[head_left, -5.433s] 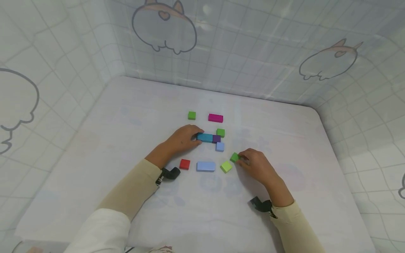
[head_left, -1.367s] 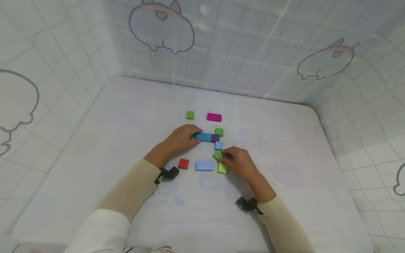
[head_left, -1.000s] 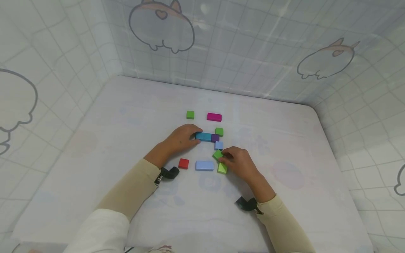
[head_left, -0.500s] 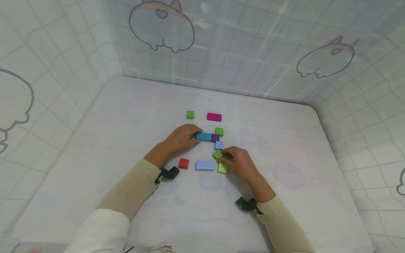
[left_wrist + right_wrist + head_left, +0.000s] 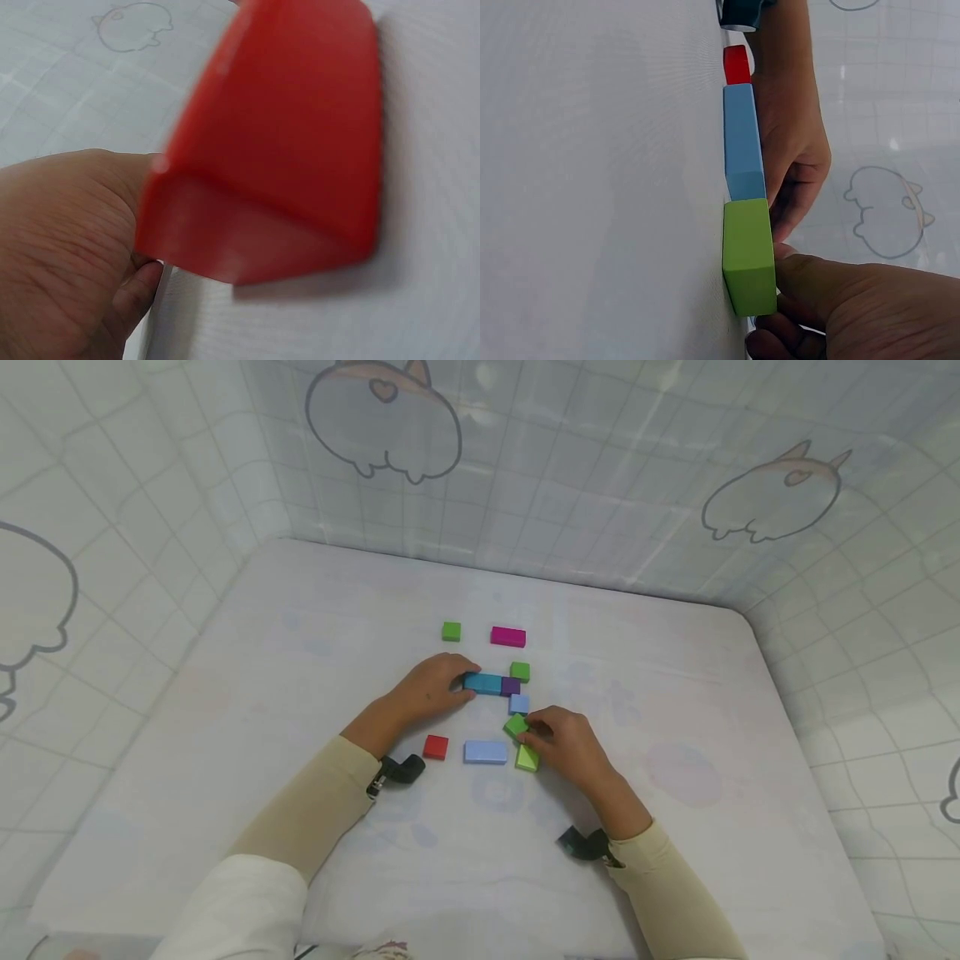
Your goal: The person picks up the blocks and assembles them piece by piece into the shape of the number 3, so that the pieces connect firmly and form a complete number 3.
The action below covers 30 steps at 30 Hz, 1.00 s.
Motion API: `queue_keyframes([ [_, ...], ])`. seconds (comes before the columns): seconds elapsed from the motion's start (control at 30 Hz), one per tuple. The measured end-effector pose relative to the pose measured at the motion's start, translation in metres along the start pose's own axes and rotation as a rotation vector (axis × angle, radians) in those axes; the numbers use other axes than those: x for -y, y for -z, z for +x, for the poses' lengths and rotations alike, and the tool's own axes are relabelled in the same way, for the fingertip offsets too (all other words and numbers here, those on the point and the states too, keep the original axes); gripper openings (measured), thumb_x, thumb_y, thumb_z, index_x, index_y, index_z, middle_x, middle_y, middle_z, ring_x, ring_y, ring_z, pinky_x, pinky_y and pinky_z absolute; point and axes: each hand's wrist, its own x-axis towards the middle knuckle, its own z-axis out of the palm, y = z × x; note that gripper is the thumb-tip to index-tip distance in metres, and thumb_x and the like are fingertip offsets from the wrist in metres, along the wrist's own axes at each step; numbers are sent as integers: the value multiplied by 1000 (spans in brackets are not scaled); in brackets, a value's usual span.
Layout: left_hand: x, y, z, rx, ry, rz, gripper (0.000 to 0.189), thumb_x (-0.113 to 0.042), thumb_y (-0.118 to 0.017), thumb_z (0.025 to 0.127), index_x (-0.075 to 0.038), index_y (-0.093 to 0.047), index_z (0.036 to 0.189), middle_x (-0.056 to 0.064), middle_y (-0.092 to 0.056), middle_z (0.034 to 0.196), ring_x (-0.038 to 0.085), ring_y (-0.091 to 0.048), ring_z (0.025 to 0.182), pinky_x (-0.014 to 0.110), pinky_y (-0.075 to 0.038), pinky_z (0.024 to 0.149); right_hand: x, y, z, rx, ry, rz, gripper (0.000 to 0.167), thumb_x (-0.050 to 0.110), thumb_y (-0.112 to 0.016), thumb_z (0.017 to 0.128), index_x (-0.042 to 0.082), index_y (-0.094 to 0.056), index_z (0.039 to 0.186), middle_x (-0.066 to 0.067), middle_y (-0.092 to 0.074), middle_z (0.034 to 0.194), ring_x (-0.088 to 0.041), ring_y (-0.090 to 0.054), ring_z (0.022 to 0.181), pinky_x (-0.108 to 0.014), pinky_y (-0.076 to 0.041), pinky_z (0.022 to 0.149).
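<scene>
My left hand (image 5: 431,687) grips the left end of a long teal block (image 5: 483,684) between thumb and fingers. A purple block (image 5: 511,687) sits flush at the teal one's right end. My right hand (image 5: 570,745) pinches a green block (image 5: 515,725), turned at an angle just below a small light-blue block (image 5: 519,703). Beneath those fingers lies a lime-green block (image 5: 527,758), large in the right wrist view, where it hides the pinched block. Another green block (image 5: 520,672) stands above the purple one. In the left wrist view a red block (image 5: 277,135) covers much of the left hand's work.
A long light-blue block (image 5: 485,752) and the red block (image 5: 436,747) lie in front, between the forearms. Farther back are a third green block (image 5: 452,632) and a magenta block (image 5: 508,637). The white-covered table (image 5: 675,693) meets tiled-pattern walls behind and at both sides.
Since the oldest frame, my right hand has carried the green block left, toward the small light-blue one. The lime-green block has shifted left and turned. Over the last second, almost nothing moves.
</scene>
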Motion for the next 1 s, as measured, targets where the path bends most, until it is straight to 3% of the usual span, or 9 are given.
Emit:
queue_keyframes([
  [0.57,0,0,0,-4,-8,7,51,-34,-69,94,-21,-55,142,-1,-55,142,21,-45,137,43,-41,113,4,2,-3,-44,62,-12,35,25,-80,86,7,-71,115,-3,-70,108,-17,-67,97,-35,-59,88],
  [0.8,0,1,0,-3,-22,10,51,-33,-69,94,-20,-56,141,-1,-56,141,21,-46,135,42,-42,112,27,-1,-14,-59,302,-140,26,18,-79,86,7,-73,109,-3,-71,104,-17,-67,98,-33,-57,90],
  [1.0,-4,2,0,2,-2,3,51,-33,-70,93,-21,-56,141,-2,-55,141,20,-46,135,41,-42,112,47,-12,-21,-91,449,-308,20,12,-82,83,7,-76,101,-2,-71,91,-14,-67,84,-25,-59,82],
])
